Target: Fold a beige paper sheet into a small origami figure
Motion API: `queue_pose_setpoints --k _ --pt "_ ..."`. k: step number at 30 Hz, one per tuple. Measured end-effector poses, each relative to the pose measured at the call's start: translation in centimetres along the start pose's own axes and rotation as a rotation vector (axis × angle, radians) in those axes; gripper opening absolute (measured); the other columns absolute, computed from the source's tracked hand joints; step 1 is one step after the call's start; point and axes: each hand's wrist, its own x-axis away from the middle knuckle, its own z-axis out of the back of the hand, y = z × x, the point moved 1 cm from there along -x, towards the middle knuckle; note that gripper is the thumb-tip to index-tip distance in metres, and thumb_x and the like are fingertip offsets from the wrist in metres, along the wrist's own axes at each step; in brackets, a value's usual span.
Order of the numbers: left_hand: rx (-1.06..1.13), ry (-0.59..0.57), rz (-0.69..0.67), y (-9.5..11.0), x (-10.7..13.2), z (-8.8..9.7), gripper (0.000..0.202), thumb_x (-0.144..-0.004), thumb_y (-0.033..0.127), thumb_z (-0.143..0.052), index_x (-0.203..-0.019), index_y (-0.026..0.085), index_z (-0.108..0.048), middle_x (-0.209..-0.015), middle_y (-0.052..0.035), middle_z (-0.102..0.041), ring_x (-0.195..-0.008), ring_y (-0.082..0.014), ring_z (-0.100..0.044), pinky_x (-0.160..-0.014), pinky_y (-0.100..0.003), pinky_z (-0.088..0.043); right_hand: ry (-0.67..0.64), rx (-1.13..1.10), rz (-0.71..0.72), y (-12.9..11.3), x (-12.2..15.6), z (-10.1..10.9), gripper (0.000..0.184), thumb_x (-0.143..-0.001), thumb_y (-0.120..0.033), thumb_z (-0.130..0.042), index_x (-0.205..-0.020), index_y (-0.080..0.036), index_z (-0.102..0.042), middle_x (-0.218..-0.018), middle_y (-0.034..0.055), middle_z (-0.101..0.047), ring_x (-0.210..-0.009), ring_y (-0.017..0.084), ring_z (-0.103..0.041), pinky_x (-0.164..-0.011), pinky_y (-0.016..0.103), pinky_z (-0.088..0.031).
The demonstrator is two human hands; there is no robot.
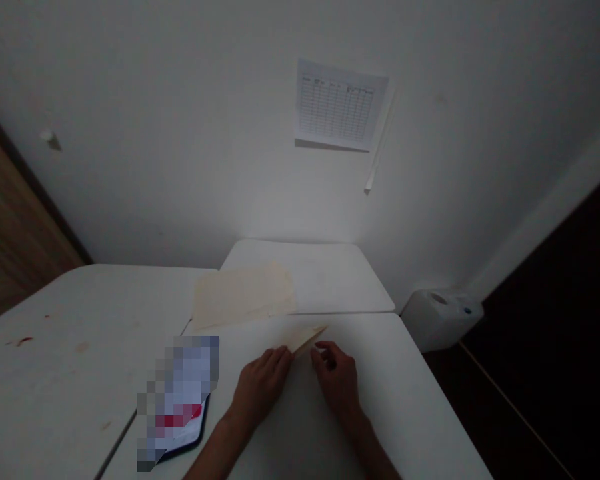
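Observation:
A narrow folded strip of cream paper (307, 339) lies at the middle of the near white table (300, 433), pointing away from me to the right. My left hand (261, 385) holds its near end between the fingers. My right hand (336, 377) sits just to the right of the strip, fingers curled, and the fingertips reach its lower edge. Whether those fingers grip the paper, I cannot tell. Farther ahead, a loose stack of cream paper sheets (243, 297) lies across the join of the tables.
A pixelated booklet with a dark blue edge (177, 400) lies left of my left hand. White tables (310, 273) abut a white wall bearing a printed grid sheet (337, 103). A white plastic jerrycan (440, 319) stands at the right, beyond the table edge.

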Motion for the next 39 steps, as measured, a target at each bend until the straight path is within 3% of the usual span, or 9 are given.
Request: queue_pose_setpoints --k 7,10,13,16,21,26,30,35,39 --pt "-0.023 0.038 -0.041 0.2 0.2 0.0 0.029 -0.091 0.009 -0.038 -0.108 0.018 -0.059 -0.105 -0.0098 -0.070 -0.087 -0.0203 -0.067 -0.062 -0.027 -0.055 -0.078 0.028 0.075 -0.5 -0.5 -1.0 0.036 -0.087 -0.041 -0.052 -0.063 -0.019 -0.067 -0.057 -0.0002 -0.064 -0.051 0.014 -0.058 -0.054 0.022 -0.040" --pt "-0.013 0.052 0.051 0.6 -0.2 -0.1 0.023 -0.093 0.018 -0.042 -0.110 0.018 -0.058 -0.104 -0.0098 -0.071 -0.083 -0.0196 -0.068 -0.059 -0.025 -0.054 -0.050 0.065 0.128 -0.6 -0.3 -0.9 0.035 -0.088 -0.037 -0.050 -0.063 -0.019 -0.065 -0.056 -0.0011 -0.061 -0.050 0.012 -0.055 -0.054 0.022 -0.037" --pt "0.037 0.058 0.211 1.0 -0.5 -0.1 0.027 -0.093 0.028 -0.048 -0.117 0.018 -0.054 -0.109 -0.0114 -0.069 -0.090 -0.0222 -0.068 -0.062 -0.027 -0.054 0.006 0.146 0.218 -0.9 0.1 -1.0 0.033 -0.088 -0.033 -0.050 -0.062 -0.018 -0.063 -0.057 -0.0001 -0.060 -0.051 0.012 -0.053 -0.055 0.023 -0.036" --pt "0.093 -0.002 0.340 1.1 -0.7 0.0 0.030 -0.091 0.026 -0.049 -0.121 0.019 -0.050 -0.116 -0.0108 -0.066 -0.095 -0.0233 -0.067 -0.062 -0.027 -0.054 0.044 0.182 0.323 -1.2 0.5 -1.2 0.031 -0.089 -0.030 -0.050 -0.062 -0.018 -0.060 -0.058 0.0011 -0.059 -0.055 0.013 -0.053 -0.060 0.024 -0.036" --pt "0.132 -0.091 0.403 0.8 -0.8 0.4 0.021 -0.089 0.022 -0.050 -0.109 0.022 -0.055 -0.111 -0.0066 -0.067 -0.088 -0.0207 -0.068 -0.061 -0.026 -0.052 0.018 0.184 0.441 -1.5 0.9 -1.4 0.029 -0.089 -0.026 -0.049 -0.062 -0.019 -0.057 -0.058 0.0011 -0.059 -0.058 0.014 -0.054 -0.064 0.025 -0.037" --pt "0.154 -0.144 0.419 0.8 -0.9 0.7 0.011 -0.087 0.022 -0.051 -0.095 0.023 -0.058 -0.098 -0.0029 -0.069 -0.082 -0.0187 -0.068 -0.060 -0.024 -0.048 -0.002 0.242 0.465 -2.1 1.2 -1.2 0.025 -0.088 -0.025 -0.049 -0.065 -0.019 -0.058 -0.059 0.0007 -0.060 -0.058 0.014 -0.054 -0.064 0.025 -0.036" --pt "0.299 -0.069 0.453 0.9 -1.0 0.6 0.012 -0.086 0.025 -0.050 -0.094 0.022 -0.059 -0.095 -0.0032 -0.070 -0.072 -0.0163 -0.067 -0.059 -0.024 -0.047 0.026 0.317 0.443 -2.0 1.3 -1.2 0.027 -0.087 -0.025 -0.051 -0.061 -0.019 -0.056 -0.056 0.0005 -0.058 -0.056 0.013 -0.052 -0.061 0.025 -0.033" --pt "0.542 0.036 0.706 0.5 -1.3 0.5 0.017 -0.082 0.030 -0.052 -0.086 0.019 -0.064 -0.062 0.0012 -0.066 -0.052 -0.0153 -0.061 -0.053 -0.024 -0.045 0.140 0.297 0.391 -1.1 0.9 -1.2 0.025 -0.087 -0.025 -0.050 -0.064 -0.019 -0.058 -0.056 -0.0001 -0.057 -0.054 0.013 -0.051 -0.059 0.024 -0.033" --pt "0.675 0.042 0.788 0.3 -1.5 0.6 0.017 -0.077 0.030 -0.054 -0.082 0.019 -0.067 -0.061 0.0015 -0.066 -0.051 -0.0162 -0.061 -0.051 -0.024 -0.044 0.174 0.190 0.311 -0.6 0.6 -1.2 0.020 -0.087 -0.026 -0.051 -0.072 -0.019 -0.063 -0.060 0.0000 -0.061 -0.053 0.012 -0.052 -0.057 0.023 -0.036"
